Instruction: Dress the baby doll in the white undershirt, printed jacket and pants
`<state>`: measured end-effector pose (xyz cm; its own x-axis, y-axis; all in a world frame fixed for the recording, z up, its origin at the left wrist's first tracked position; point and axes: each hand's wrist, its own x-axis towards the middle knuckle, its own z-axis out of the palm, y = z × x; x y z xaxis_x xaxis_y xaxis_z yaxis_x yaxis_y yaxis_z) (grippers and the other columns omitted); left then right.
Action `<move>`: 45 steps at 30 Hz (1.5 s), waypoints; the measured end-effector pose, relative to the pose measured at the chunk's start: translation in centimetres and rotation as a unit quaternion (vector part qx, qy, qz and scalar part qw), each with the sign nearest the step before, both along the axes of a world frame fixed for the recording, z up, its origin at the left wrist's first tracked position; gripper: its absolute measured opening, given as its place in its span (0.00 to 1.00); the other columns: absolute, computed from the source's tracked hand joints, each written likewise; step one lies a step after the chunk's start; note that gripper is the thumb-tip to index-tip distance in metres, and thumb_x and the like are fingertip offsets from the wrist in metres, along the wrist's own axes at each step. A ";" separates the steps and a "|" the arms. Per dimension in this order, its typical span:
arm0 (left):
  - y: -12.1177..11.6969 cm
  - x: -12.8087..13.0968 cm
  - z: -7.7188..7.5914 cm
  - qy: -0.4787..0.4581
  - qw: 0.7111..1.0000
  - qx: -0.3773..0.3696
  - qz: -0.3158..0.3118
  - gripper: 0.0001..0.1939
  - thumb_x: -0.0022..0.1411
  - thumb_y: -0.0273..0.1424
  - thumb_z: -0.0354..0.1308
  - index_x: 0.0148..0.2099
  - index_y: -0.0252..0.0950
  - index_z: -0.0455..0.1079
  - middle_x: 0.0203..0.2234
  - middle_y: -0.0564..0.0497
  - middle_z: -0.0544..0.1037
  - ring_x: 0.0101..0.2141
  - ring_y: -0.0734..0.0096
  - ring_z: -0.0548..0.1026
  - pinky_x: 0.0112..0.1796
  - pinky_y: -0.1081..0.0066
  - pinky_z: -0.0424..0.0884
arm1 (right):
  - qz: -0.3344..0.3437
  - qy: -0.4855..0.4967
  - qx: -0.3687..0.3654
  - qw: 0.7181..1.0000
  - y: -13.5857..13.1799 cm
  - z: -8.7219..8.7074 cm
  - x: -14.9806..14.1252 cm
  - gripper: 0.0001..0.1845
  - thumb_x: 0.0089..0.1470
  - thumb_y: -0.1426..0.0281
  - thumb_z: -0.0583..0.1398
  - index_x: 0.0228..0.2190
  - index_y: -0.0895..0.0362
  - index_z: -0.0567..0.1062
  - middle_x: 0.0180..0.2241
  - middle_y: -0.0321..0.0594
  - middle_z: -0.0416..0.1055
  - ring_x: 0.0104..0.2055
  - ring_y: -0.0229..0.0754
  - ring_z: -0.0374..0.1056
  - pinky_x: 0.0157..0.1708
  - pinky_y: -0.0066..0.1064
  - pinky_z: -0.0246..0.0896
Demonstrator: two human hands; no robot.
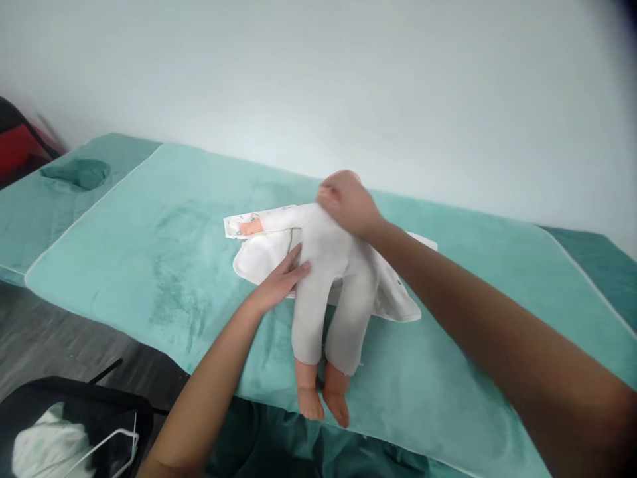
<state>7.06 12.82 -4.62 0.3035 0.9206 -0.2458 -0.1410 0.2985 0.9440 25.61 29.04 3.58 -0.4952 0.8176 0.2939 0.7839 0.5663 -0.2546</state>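
A baby doll (326, 255) with a white cloth body lies on its back or front, I cannot tell which, its bare feet toward me. Beneath it is spread a white baby garment (261, 255), with one printed sleeve under the doll's arm at the left. My left hand (281, 282) rests against the doll's side and hip, thumb and fingers apart. My right hand (351, 202) is at the doll's neck and head with its fingers curled in. It covers most of the head, and what is inside the fingers is hidden.
The doll lies on a massage bed with a light green cover (199, 199), against a white wall (318, 79). A face hole (74, 174) is at the bed's left end. On a black chair (109, 405) at lower left are a crumpled pale cloth (50, 445) and a white hanger (117, 435).
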 end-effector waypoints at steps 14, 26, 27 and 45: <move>5.9 -1.0 1.3 0.514 0.780 0.355 0.031 0.17 0.73 0.31 0.47 0.56 0.39 0.74 0.48 0.45 0.82 0.50 0.55 0.77 0.49 0.57 0.72 | 0.061 -0.107 -0.169 0.978 0.4 0.1 -3.3 0.18 0.62 0.55 0.57 0.46 0.52 0.76 0.44 0.42 0.80 0.40 0.47 0.72 0.34 0.35 0.55; 10.3 -4.8 -0.2 0.506 0.791 0.183 0.290 0.07 0.65 0.31 0.53 0.38 0.39 0.73 0.31 0.50 0.78 0.35 0.62 0.74 0.38 0.65 0.65 | 0.007 0.020 -0.166 0.986 -0.4 1.6 0.0 0.24 0.62 0.53 0.58 0.55 0.48 0.77 0.55 0.41 0.77 0.55 0.55 0.71 0.54 0.47 0.63; 10.2 -5.2 -0.1 0.454 0.820 0.163 0.309 0.07 0.64 0.32 0.54 0.36 0.39 0.73 0.28 0.52 0.77 0.32 0.65 0.72 0.37 0.67 0.64 | 0.000 0.028 -0.169 0.985 -0.4 1.7 0.2 0.25 0.61 0.52 0.58 0.55 0.47 0.78 0.55 0.40 0.78 0.55 0.56 0.71 0.54 0.48 0.63; 9.8 -6.2 1.0 0.169 0.927 0.064 0.328 0.15 0.56 0.37 0.61 0.26 0.38 0.59 0.19 0.58 0.57 0.23 0.76 0.58 0.25 0.71 0.53 | -0.002 -0.036 -0.243 0.969 -0.6 2.4 2.3 0.22 0.56 0.50 0.61 0.50 0.39 0.81 0.56 0.32 0.77 0.56 0.57 0.72 0.53 0.47 0.66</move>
